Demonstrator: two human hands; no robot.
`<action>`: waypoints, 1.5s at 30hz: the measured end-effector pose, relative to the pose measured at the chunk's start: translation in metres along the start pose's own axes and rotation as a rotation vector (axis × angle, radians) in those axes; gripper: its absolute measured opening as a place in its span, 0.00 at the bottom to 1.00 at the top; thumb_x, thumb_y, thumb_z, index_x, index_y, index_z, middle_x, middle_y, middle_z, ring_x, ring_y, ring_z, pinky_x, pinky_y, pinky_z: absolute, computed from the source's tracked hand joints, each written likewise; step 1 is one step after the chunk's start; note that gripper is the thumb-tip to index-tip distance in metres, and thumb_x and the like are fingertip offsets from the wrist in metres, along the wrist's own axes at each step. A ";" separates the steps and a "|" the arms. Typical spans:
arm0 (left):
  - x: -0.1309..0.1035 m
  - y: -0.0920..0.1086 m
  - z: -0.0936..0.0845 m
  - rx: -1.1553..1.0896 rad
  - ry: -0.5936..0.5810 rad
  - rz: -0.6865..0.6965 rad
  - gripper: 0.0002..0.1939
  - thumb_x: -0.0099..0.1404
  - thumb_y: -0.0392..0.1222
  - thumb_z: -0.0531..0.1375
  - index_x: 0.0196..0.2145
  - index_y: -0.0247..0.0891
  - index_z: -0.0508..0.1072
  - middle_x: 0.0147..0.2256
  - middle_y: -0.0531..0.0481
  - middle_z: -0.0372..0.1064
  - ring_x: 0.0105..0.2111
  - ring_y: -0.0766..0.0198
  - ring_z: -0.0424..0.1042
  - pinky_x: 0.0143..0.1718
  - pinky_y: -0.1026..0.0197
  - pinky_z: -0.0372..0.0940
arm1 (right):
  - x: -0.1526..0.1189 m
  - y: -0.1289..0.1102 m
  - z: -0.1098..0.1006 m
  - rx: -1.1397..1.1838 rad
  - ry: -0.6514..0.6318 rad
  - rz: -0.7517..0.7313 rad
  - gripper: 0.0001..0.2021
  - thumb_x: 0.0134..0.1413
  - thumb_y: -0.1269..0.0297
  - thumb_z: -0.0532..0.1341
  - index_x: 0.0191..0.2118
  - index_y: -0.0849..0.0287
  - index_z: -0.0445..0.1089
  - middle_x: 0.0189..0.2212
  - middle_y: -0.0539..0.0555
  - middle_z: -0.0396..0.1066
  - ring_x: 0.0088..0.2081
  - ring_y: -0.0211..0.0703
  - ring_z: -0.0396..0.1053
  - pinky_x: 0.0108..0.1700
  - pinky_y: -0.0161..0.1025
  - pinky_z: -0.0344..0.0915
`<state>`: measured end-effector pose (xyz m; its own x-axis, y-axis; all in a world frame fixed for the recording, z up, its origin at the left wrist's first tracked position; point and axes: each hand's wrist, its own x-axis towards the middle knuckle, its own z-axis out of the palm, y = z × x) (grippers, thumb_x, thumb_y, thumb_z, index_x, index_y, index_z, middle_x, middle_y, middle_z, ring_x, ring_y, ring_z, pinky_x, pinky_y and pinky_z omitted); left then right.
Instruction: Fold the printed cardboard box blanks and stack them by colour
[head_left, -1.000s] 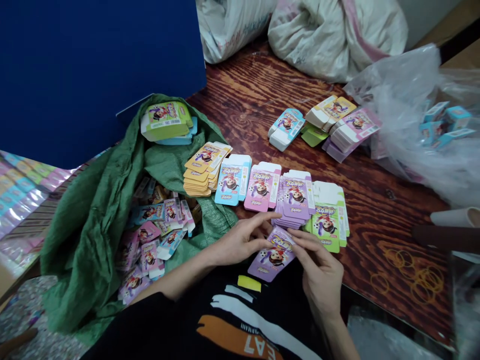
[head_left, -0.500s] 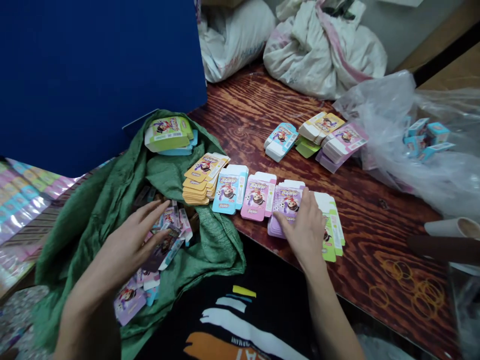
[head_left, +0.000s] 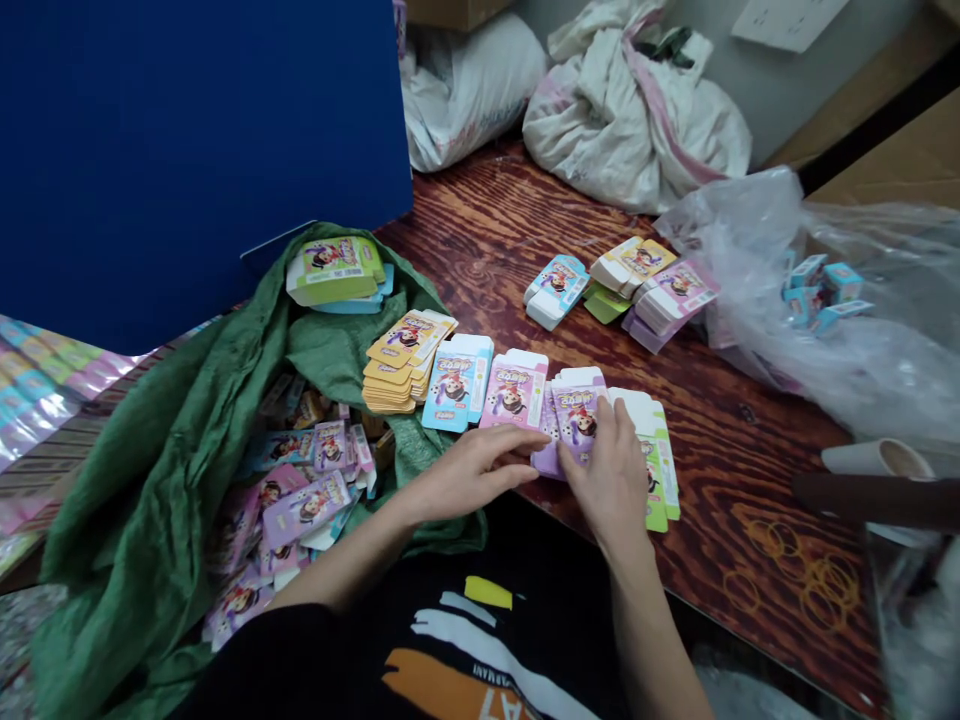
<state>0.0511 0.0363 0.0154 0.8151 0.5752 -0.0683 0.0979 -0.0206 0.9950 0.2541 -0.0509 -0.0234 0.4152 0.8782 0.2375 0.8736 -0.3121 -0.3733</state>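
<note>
Flattened purple card boxes (head_left: 576,410) lie in a small stack near the table's front edge. My right hand (head_left: 611,480) grips them, thumb at the lower left and fingers along the right side. My left hand (head_left: 476,465) reaches in from the left, its fingers stretched out and slightly apart from the thumb, tips at the stack's lower left edge. Pink boxes (head_left: 514,385), blue boxes (head_left: 454,385) and a thicker yellow stack (head_left: 405,360) line up to the left. Green boxes (head_left: 660,460) lie just right of my right hand, partly hidden by it.
A green sack (head_left: 165,480) at left holds many loose boxes (head_left: 307,510), with a bundle of green boxes (head_left: 330,265) on its cloth. More stacks (head_left: 637,260) sit farther back. Rubber bands (head_left: 829,590), a cardboard tube (head_left: 870,458), clear plastic (head_left: 765,230) and white sacks (head_left: 637,120) surround the table.
My left hand has moved right, from over the loose boxes in the green sack to the purple stack. My right hand stays there, and the top purple boxes now sit shifted right over those beneath.
</note>
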 end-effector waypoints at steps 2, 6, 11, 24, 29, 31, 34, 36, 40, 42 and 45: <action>0.000 -0.007 0.006 -0.191 0.019 -0.068 0.20 0.69 0.46 0.63 0.56 0.38 0.75 0.52 0.41 0.76 0.50 0.57 0.76 0.54 0.54 0.69 | -0.002 -0.001 -0.010 0.072 0.041 0.011 0.35 0.62 0.52 0.59 0.71 0.58 0.54 0.68 0.71 0.56 0.67 0.69 0.57 0.64 0.67 0.59; 0.003 -0.015 0.022 -0.572 0.097 -0.125 0.32 0.61 0.56 0.71 0.58 0.39 0.73 0.56 0.38 0.74 0.56 0.52 0.73 0.58 0.50 0.66 | -0.015 -0.022 -0.030 0.253 0.098 0.004 0.36 0.63 0.51 0.61 0.72 0.55 0.52 0.68 0.68 0.57 0.69 0.64 0.56 0.66 0.63 0.57; 0.015 -0.009 0.044 -0.871 0.160 -0.133 0.40 0.55 0.65 0.71 0.57 0.37 0.75 0.55 0.38 0.74 0.59 0.46 0.70 0.62 0.49 0.63 | -0.044 -0.046 -0.034 0.420 -0.127 -0.184 0.33 0.65 0.55 0.62 0.72 0.48 0.54 0.70 0.62 0.56 0.69 0.61 0.57 0.66 0.62 0.58; 0.001 -0.016 0.034 -0.418 -0.133 -0.188 0.30 0.51 0.33 0.70 0.53 0.37 0.72 0.46 0.48 0.72 0.47 0.57 0.71 0.52 0.55 0.64 | -0.010 -0.033 -0.047 0.635 -0.111 -0.146 0.17 0.67 0.56 0.58 0.28 0.52 0.76 0.50 0.57 0.76 0.61 0.58 0.64 0.61 0.57 0.59; 0.003 -0.017 0.033 -0.502 -0.120 -0.258 0.22 0.50 0.44 0.76 0.41 0.32 0.77 0.33 0.52 0.73 0.34 0.63 0.70 0.43 0.58 0.66 | -0.015 -0.024 -0.045 1.003 -0.114 0.072 0.15 0.65 0.54 0.62 0.30 0.51 0.80 0.45 0.56 0.76 0.52 0.54 0.71 0.53 0.49 0.66; 0.006 -0.017 0.032 -0.553 -0.070 -0.273 0.25 0.47 0.46 0.77 0.40 0.32 0.78 0.33 0.51 0.74 0.33 0.63 0.70 0.42 0.58 0.66 | -0.018 -0.021 -0.041 1.103 -0.080 0.147 0.11 0.63 0.52 0.64 0.37 0.49 0.83 0.47 0.56 0.76 0.51 0.53 0.72 0.51 0.47 0.68; 0.008 -0.017 0.033 -0.572 -0.043 -0.277 0.28 0.46 0.55 0.78 0.37 0.32 0.79 0.30 0.51 0.74 0.31 0.65 0.70 0.40 0.60 0.67 | -0.023 -0.017 -0.034 1.115 -0.212 0.173 0.11 0.61 0.51 0.66 0.42 0.47 0.84 0.44 0.55 0.76 0.47 0.51 0.74 0.47 0.44 0.69; 0.008 -0.018 0.036 -0.606 -0.012 -0.263 0.32 0.47 0.63 0.76 0.37 0.32 0.79 0.31 0.50 0.75 0.31 0.65 0.70 0.40 0.61 0.66 | -0.025 -0.016 -0.030 1.062 -0.267 0.170 0.11 0.61 0.53 0.66 0.43 0.48 0.84 0.39 0.54 0.77 0.42 0.48 0.74 0.43 0.41 0.70; 0.005 -0.021 0.039 -0.738 0.052 -0.265 0.39 0.50 0.72 0.70 0.42 0.30 0.80 0.37 0.44 0.78 0.35 0.61 0.74 0.43 0.59 0.67 | -0.026 -0.018 -0.029 0.902 -0.090 0.205 0.10 0.58 0.54 0.69 0.41 0.51 0.83 0.37 0.52 0.77 0.40 0.45 0.74 0.41 0.40 0.69; 0.003 -0.022 0.036 -0.722 0.070 -0.264 0.37 0.52 0.69 0.70 0.43 0.30 0.81 0.38 0.43 0.78 0.36 0.60 0.75 0.43 0.59 0.67 | -0.026 -0.021 -0.030 0.874 0.056 0.262 0.11 0.54 0.55 0.71 0.41 0.53 0.81 0.35 0.51 0.77 0.37 0.43 0.73 0.40 0.39 0.69; 0.001 -0.021 0.030 -0.641 0.052 -0.244 0.30 0.54 0.61 0.73 0.43 0.31 0.81 0.37 0.45 0.79 0.36 0.61 0.75 0.45 0.59 0.68 | -0.025 -0.026 -0.030 0.931 0.191 0.312 0.12 0.48 0.58 0.74 0.39 0.54 0.78 0.31 0.49 0.76 0.32 0.39 0.73 0.36 0.36 0.70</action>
<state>0.0673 0.0127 -0.0083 0.7826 0.5410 -0.3082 -0.0950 0.5929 0.7996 0.2291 -0.0755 0.0076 0.6972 0.7070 0.1189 0.2054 -0.0382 -0.9779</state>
